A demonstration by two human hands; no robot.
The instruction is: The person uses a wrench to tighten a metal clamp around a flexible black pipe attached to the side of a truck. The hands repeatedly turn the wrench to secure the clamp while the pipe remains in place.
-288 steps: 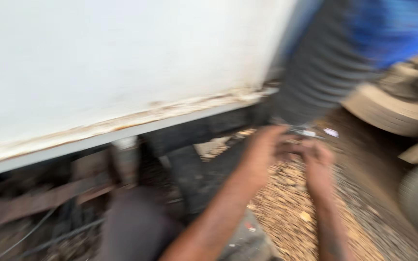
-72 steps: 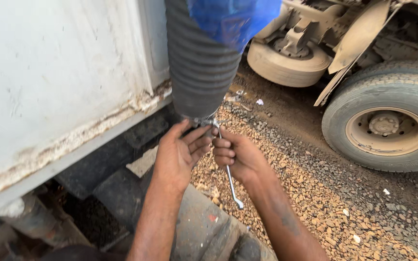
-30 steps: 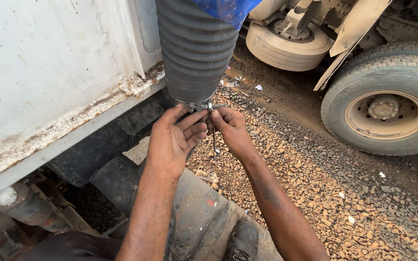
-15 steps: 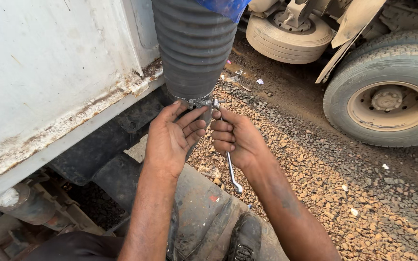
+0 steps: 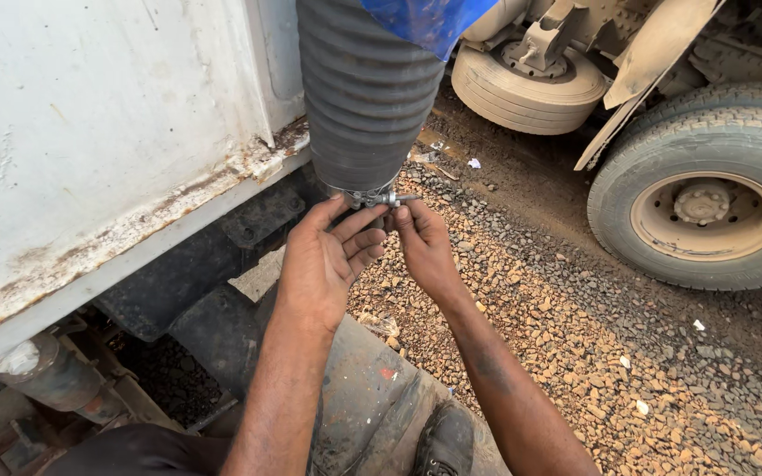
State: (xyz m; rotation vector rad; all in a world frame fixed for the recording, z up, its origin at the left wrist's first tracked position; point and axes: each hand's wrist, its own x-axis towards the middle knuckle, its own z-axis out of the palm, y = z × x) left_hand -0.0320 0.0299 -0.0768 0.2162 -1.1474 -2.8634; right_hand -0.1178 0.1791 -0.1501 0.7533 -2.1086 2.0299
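Two hands at work, one hose, one clamp; left hand [image 5: 324,264] spread open, palm up, fingers touching underside of the metal hose clamp [image 5: 372,197] at the bottom end of the ribbed grey hose [image 5: 363,97]; its grip is loose, cupping rather than clenched; right hand [image 5: 425,247] has fingertips pinched near the clamp's bolt, which sticks out to the right, grip closed there, though whether it holds the bolt itself or a small tool is hard to tell; the clamp sits around the hose's lower rim, just above both hands.

Two tyres in view: one big truck wheel [image 5: 707,194] w/ dusty hub at right, one smaller worn tyre [image 5: 526,84] lying further back; one mudflap-like panel [image 5: 637,79] leaning btwn them; one blue sheet [image 5: 425,22] over the hose top; one black shoe [image 5: 443,441] at bottom edge.

Hose top cut off by frame; clamp band mostly hidden behind fingers; dark pipes and frame parts under the white rusty-edged truck body [image 5: 99,150] at left are murky.

Outdoors; ground [image 5: 557,326] is loose brownish gravel w/ packed dirt beyond, a few scraps of litter on it.
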